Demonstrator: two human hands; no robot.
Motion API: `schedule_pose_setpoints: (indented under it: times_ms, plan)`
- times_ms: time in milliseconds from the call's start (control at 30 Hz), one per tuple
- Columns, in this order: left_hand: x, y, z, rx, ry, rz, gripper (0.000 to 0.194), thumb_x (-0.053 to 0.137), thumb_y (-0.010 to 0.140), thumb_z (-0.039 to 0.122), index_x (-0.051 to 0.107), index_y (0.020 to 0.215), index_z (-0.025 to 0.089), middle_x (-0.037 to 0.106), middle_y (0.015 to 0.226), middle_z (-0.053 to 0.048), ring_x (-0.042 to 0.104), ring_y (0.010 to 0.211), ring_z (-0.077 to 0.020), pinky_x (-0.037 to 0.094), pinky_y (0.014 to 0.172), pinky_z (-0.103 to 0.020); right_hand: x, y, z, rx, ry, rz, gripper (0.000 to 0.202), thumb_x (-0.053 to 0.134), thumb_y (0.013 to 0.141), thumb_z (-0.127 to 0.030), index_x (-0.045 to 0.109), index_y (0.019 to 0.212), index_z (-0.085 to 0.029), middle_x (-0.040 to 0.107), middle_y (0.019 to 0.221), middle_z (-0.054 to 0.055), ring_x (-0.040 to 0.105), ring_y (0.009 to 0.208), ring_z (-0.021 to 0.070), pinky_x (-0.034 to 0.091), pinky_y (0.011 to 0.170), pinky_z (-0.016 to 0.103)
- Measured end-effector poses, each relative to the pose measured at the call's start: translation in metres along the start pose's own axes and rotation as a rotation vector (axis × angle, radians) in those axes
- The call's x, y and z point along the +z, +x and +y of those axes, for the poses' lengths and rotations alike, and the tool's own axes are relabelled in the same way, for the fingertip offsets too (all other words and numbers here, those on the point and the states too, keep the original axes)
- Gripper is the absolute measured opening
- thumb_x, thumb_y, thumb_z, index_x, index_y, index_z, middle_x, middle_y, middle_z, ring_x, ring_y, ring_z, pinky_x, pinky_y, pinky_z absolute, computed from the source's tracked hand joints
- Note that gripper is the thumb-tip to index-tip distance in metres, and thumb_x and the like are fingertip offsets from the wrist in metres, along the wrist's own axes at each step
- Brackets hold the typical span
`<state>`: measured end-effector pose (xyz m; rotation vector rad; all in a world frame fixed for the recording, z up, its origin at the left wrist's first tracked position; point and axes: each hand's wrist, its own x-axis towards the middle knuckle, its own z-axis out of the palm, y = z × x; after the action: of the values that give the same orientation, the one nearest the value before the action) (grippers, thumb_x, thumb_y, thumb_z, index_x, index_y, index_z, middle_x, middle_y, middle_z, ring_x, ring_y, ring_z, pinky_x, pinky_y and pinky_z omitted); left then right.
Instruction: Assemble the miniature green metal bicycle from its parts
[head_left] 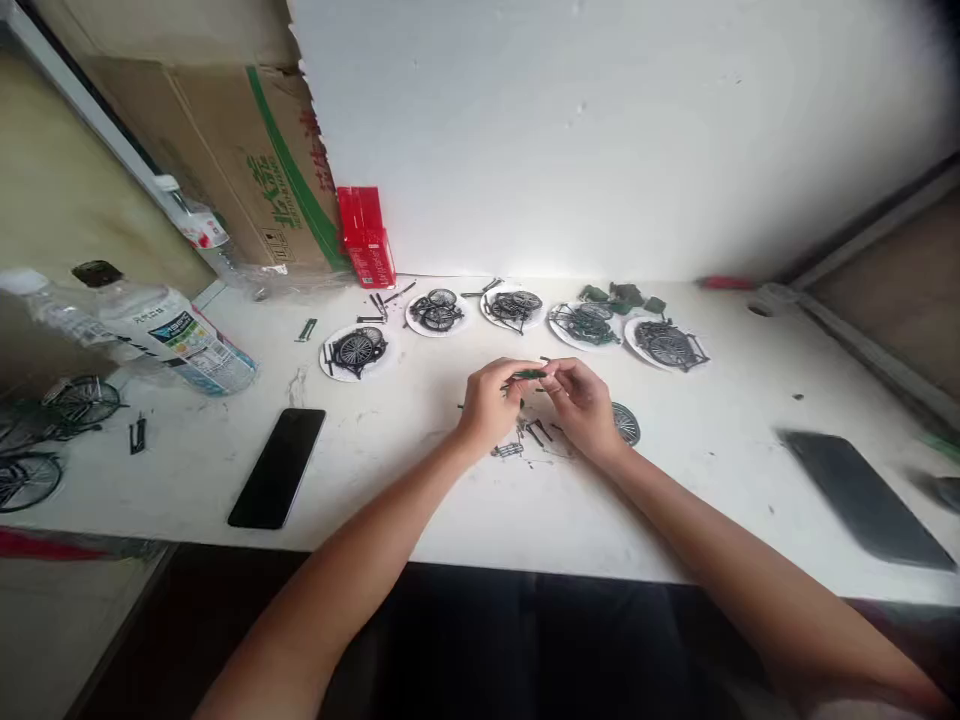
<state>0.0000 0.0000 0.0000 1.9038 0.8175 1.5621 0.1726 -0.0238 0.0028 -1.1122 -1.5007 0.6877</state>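
Note:
My left hand point(489, 402) and my right hand point(585, 408) meet over the middle of the white table, fingertips pinched together. Between them is a small dark green model part point(531, 374), with both hands closed on it; fingers cover much of it. A thin dark piece also pokes up by the right fingertips, and I cannot tell whether it belongs to that part. Below the hands lie several small loose parts point(537, 432) and a silvery pedal-like piece point(508, 450). A small spoked wheel point(625, 424) lies partly hidden behind my right wrist.
Beyond the hands, several white plates point(328, 362) hold miniature bicycle parts. A black phone point(277, 468) lies left, a dark flat slab point(870, 500) right. Plastic bottles point(184, 335), a cardboard box point(225, 160) and a red box point(367, 240) stand back left. Miniature bicycles point(82, 402) sit far left.

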Motion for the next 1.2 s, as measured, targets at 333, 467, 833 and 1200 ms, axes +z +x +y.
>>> schedule_pose_setpoints:
  times_ms: [333, 467, 833, 1200]
  plan:
    - [-0.001, 0.003, 0.006, -0.018, 0.005, -0.008, 0.028, 0.066, 0.097, 0.004, 0.08, 0.114, 0.021, 0.082, 0.112, -0.008, 0.079, 0.104, -0.0207, 0.064, 0.091, -0.033, -0.002, 0.004, -0.004, 0.011, 0.049, -0.028, 0.043, 0.074, 0.094, -0.068, 0.07, 0.105, -0.027, 0.061, 0.078, 0.002, 0.061, 0.078, 0.0223, 0.052, 0.072, 0.036]
    - [-0.003, 0.004, 0.006, -0.006, -0.007, 0.006, 0.03, 0.065, 0.096, 0.002, 0.08, 0.113, 0.021, 0.082, 0.11, -0.007, 0.078, 0.1, -0.0193, 0.064, 0.089, -0.032, -0.001, 0.006, -0.006, 0.042, 0.09, -0.056, 0.042, 0.076, 0.093, -0.067, 0.072, 0.105, -0.027, 0.063, 0.082, 0.003, 0.061, 0.078, 0.0212, 0.053, 0.071, 0.036]
    - [-0.007, 0.005, 0.004, 0.0, 0.024, 0.0, 0.039, 0.057, 0.092, -0.004, 0.079, 0.113, 0.02, 0.082, 0.111, -0.008, 0.078, 0.102, -0.0191, 0.065, 0.089, -0.032, -0.004, 0.01, -0.013, 0.131, 0.143, -0.136, 0.045, 0.079, 0.09, -0.068, 0.074, 0.107, -0.026, 0.054, 0.071, -0.001, 0.054, 0.07, 0.0176, 0.049, 0.066, 0.032]
    - [-0.008, 0.007, 0.006, 0.011, 0.058, -0.034, 0.029, 0.063, 0.098, 0.004, 0.078, 0.115, 0.022, 0.082, 0.112, -0.007, 0.077, 0.104, -0.0199, 0.064, 0.092, -0.034, -0.001, 0.011, -0.005, -0.002, 0.053, -0.11, 0.037, 0.069, 0.1, -0.062, 0.065, 0.106, -0.026, 0.055, 0.083, 0.0, 0.048, 0.073, 0.0176, 0.043, 0.07, 0.034]
